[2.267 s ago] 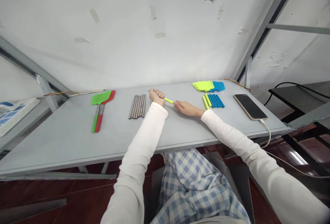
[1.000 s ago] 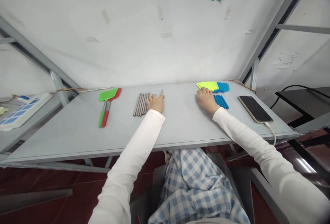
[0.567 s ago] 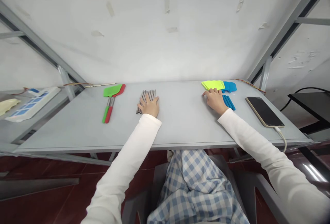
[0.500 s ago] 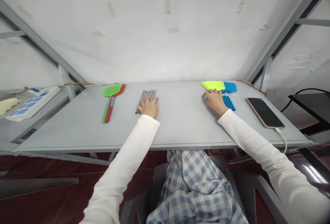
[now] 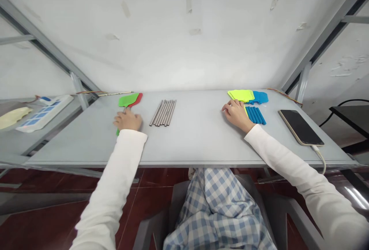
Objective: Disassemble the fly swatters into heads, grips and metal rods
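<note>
My left hand [image 5: 128, 120] lies curled over the handles of a green spatula [image 5: 128, 99] and a red spatula [image 5: 138, 97] at the table's left. Several bare metal rods [image 5: 163, 112] lie in a row just right of it, untouched. My right hand [image 5: 236, 112] rests with bent fingers beside a row of blue sleeves [image 5: 255, 115]; it covers the yellow-green sleeves, and what its fingers hold is hidden. Behind it lie a stack of yellow-green spatula heads [image 5: 241, 95] and blue heads [image 5: 261, 97].
A phone [image 5: 300, 127] lies face up on the grey table [image 5: 198, 142] at the right, its white cable [image 5: 319, 154] running over the front edge. A side shelf at the left carries a white and blue tray [image 5: 43, 108]. The wall stands close behind the table.
My left hand has moved left from the metal rods to the spatula handles. My right hand has stayed at the sleeves. Earlier both hands held a rod with a yellow sleeve.
</note>
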Demonstrator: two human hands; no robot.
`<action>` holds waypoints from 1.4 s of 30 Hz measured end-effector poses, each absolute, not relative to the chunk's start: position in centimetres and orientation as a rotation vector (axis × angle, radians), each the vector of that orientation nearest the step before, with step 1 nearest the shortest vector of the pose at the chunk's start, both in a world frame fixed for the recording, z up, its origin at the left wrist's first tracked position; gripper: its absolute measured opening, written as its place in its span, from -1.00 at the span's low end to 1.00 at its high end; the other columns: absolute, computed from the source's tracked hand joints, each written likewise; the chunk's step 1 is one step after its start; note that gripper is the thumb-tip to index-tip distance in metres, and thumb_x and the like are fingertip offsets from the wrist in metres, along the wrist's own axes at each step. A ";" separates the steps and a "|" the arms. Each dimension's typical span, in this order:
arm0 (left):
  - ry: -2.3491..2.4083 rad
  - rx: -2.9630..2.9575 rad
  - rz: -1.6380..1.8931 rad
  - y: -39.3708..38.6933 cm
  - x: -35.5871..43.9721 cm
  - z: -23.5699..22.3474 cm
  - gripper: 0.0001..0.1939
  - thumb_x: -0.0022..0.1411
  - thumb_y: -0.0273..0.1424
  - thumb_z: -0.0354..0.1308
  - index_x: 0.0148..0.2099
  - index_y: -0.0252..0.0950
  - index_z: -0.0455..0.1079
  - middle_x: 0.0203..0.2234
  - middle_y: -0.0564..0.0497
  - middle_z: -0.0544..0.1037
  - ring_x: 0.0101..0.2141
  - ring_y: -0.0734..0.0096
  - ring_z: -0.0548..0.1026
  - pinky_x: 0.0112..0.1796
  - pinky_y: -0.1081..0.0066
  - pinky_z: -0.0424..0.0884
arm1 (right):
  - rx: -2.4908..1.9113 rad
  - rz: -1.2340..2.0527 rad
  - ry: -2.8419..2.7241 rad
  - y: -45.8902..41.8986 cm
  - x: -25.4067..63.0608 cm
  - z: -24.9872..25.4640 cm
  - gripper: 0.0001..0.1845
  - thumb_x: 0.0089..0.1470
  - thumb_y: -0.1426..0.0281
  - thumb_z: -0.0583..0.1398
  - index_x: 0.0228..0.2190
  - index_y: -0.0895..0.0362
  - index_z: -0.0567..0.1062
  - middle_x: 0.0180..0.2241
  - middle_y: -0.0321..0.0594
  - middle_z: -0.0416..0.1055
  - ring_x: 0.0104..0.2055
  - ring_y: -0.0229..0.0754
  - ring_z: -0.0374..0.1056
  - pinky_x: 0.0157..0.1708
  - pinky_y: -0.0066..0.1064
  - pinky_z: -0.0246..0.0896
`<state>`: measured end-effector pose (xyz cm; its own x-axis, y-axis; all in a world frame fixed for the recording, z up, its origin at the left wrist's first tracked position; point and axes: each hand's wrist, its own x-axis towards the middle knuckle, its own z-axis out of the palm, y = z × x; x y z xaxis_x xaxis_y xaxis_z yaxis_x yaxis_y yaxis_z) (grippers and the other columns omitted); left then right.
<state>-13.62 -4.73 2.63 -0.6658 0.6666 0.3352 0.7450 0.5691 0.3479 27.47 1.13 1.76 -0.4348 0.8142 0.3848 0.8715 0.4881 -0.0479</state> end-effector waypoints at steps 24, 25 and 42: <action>-2.467 -2.313 -2.174 -5.9 0.9 7.6 -0.62 0.09 -0.39 0.16 -0.01 -0.33 0.39 -0.46 0.05 0.53 -0.58 0.54 0.47 -0.51 0.53 0.35 | -1.006 0.846 -1.911 -1.0 24.0 3.4 -0.54 0.24 0.08 -0.04 0.00 0.08 0.34 -0.05 -0.12 0.39 -0.09 -0.16 0.29 -0.03 -0.25 0.15; -2.447 -2.458 -2.215 -5.9 2.7 7.2 -0.64 0.12 -0.39 0.13 -0.01 -0.33 0.39 -0.43 0.03 0.54 -0.58 0.56 0.46 -0.51 0.53 0.35 | -0.972 0.958 -1.791 -1.0 23.6 3.7 -0.50 0.22 0.01 -0.05 0.02 0.05 0.30 -0.04 -0.14 0.38 -0.11 -0.19 0.30 -0.07 -0.28 0.19; -2.247 -2.730 -2.730 -2.3 13.2 7.6 -0.88 0.36 -0.34 -0.02 -0.24 -0.27 0.21 -0.54 0.16 0.30 -0.66 0.67 0.28 -0.57 0.57 0.22 | -0.894 0.867 -0.913 0.7 23.4 6.8 -0.64 0.00 0.32 0.24 -0.14 0.04 0.32 -0.29 -0.32 0.39 -0.29 -0.31 0.34 -0.27 -0.44 0.27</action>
